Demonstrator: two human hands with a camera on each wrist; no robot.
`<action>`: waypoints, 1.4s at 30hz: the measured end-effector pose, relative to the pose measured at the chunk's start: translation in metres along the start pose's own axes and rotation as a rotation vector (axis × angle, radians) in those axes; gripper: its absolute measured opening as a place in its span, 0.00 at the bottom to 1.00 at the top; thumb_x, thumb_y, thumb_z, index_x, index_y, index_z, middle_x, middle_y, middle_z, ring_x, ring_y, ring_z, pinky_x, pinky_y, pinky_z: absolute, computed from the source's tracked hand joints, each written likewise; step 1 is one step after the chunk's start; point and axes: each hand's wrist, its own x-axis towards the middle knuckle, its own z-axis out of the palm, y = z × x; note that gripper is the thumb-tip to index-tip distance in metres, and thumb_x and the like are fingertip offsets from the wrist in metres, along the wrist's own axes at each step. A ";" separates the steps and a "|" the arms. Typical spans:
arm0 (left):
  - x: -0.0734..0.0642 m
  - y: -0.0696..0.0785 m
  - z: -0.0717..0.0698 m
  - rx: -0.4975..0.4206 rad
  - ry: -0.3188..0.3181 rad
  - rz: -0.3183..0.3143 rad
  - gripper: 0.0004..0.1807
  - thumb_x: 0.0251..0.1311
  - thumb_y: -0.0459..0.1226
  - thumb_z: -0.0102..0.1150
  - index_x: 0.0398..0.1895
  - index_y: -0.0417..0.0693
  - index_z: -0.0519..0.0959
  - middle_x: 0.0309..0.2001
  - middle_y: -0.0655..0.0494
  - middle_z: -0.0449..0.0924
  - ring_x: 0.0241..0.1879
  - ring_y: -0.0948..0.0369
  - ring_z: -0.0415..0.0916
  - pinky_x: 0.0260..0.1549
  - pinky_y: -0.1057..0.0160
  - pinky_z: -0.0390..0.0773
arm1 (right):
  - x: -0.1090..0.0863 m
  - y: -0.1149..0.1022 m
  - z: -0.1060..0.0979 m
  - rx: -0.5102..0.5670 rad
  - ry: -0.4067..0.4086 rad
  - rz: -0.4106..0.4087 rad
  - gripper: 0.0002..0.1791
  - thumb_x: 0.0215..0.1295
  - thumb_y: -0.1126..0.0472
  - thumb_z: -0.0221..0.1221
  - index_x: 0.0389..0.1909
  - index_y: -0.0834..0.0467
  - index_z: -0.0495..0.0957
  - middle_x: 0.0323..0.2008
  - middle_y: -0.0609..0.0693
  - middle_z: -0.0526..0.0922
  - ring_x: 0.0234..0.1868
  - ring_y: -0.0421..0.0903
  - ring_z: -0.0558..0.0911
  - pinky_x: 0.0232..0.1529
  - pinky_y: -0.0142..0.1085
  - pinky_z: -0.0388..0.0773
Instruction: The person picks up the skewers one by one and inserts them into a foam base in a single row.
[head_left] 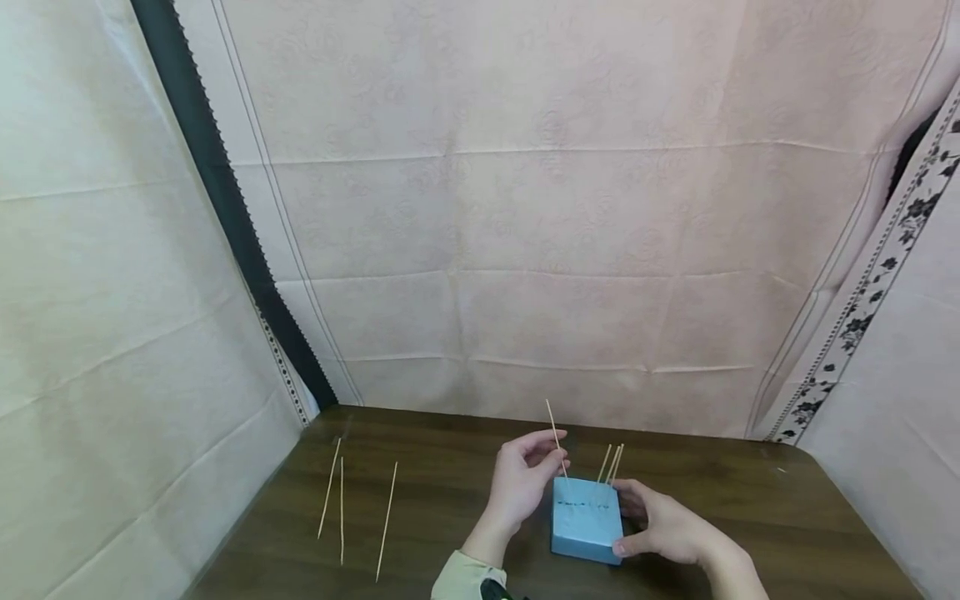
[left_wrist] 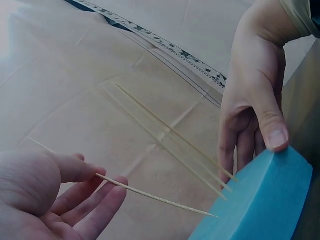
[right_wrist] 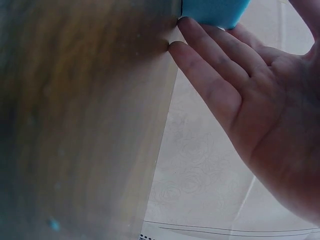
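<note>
Counting three planted sticks (head_left: 603,463) in the blue block (head_left: 587,537), a fourth stick (head_left: 553,425) pinched by the left hand (head_left: 527,468) at its far edge, right hand (head_left: 666,525) gripping its right side, three loose sticks (head_left: 342,512) far left, seemingly yet to place.

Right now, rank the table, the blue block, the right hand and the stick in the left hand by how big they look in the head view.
1. Table
2. Blue block and right hand: too alike to rank
3. Stick in the left hand, much the smallest
</note>
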 end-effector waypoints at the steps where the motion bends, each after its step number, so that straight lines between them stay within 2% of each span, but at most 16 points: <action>1: 0.000 0.000 0.001 -0.003 0.006 0.002 0.13 0.72 0.31 0.68 0.56 0.49 0.88 0.42 0.49 0.89 0.41 0.55 0.89 0.46 0.63 0.87 | 0.000 0.000 0.000 0.001 -0.001 -0.002 0.53 0.60 0.59 0.79 0.76 0.75 0.59 0.68 0.74 0.75 0.67 0.73 0.76 0.65 0.68 0.72; 6: 0.001 -0.001 0.006 0.002 0.021 0.016 0.13 0.72 0.33 0.68 0.56 0.53 0.89 0.44 0.50 0.89 0.44 0.51 0.89 0.47 0.64 0.86 | 0.001 0.000 0.001 -0.010 0.003 0.009 0.53 0.59 0.58 0.79 0.76 0.74 0.59 0.67 0.72 0.76 0.66 0.72 0.77 0.64 0.68 0.72; 11: 0.002 -0.002 0.012 0.021 0.000 0.050 0.13 0.72 0.32 0.67 0.55 0.53 0.89 0.42 0.53 0.90 0.46 0.45 0.89 0.46 0.64 0.86 | 0.001 -0.003 0.001 -0.008 0.006 0.027 0.53 0.59 0.59 0.80 0.76 0.75 0.60 0.67 0.73 0.75 0.67 0.73 0.76 0.64 0.68 0.72; 14: 0.002 -0.003 0.014 0.029 -0.021 0.067 0.13 0.73 0.31 0.66 0.55 0.52 0.89 0.40 0.56 0.90 0.45 0.47 0.89 0.45 0.65 0.86 | 0.000 -0.005 0.000 -0.001 0.006 0.036 0.52 0.59 0.59 0.79 0.76 0.75 0.60 0.68 0.73 0.74 0.67 0.73 0.76 0.64 0.68 0.72; 20: 0.000 -0.006 0.017 0.071 -0.049 0.082 0.12 0.73 0.33 0.66 0.55 0.54 0.90 0.40 0.62 0.90 0.44 0.59 0.89 0.47 0.67 0.85 | -0.001 -0.005 0.000 -0.005 0.003 0.032 0.52 0.60 0.58 0.79 0.76 0.74 0.60 0.68 0.74 0.74 0.67 0.74 0.76 0.63 0.68 0.73; 27: -0.001 -0.009 0.017 0.103 -0.074 0.108 0.13 0.74 0.33 0.65 0.56 0.53 0.89 0.42 0.62 0.90 0.44 0.59 0.88 0.48 0.68 0.84 | -0.001 -0.005 0.001 -0.005 0.000 0.002 0.52 0.59 0.60 0.79 0.76 0.75 0.60 0.67 0.73 0.75 0.66 0.74 0.77 0.62 0.68 0.74; 33: -0.002 -0.011 0.017 0.129 -0.086 0.110 0.12 0.75 0.34 0.65 0.56 0.56 0.90 0.43 0.62 0.90 0.44 0.64 0.88 0.50 0.66 0.83 | -0.001 -0.005 0.001 -0.008 -0.001 -0.006 0.52 0.58 0.60 0.80 0.75 0.75 0.60 0.67 0.73 0.75 0.66 0.74 0.77 0.62 0.67 0.75; 42: -0.001 -0.013 0.019 0.185 -0.110 0.128 0.11 0.73 0.33 0.66 0.54 0.52 0.90 0.44 0.65 0.89 0.43 0.68 0.85 0.48 0.67 0.83 | -0.001 -0.005 0.000 -0.001 -0.005 -0.006 0.53 0.58 0.59 0.80 0.75 0.76 0.59 0.67 0.73 0.75 0.66 0.74 0.76 0.63 0.68 0.74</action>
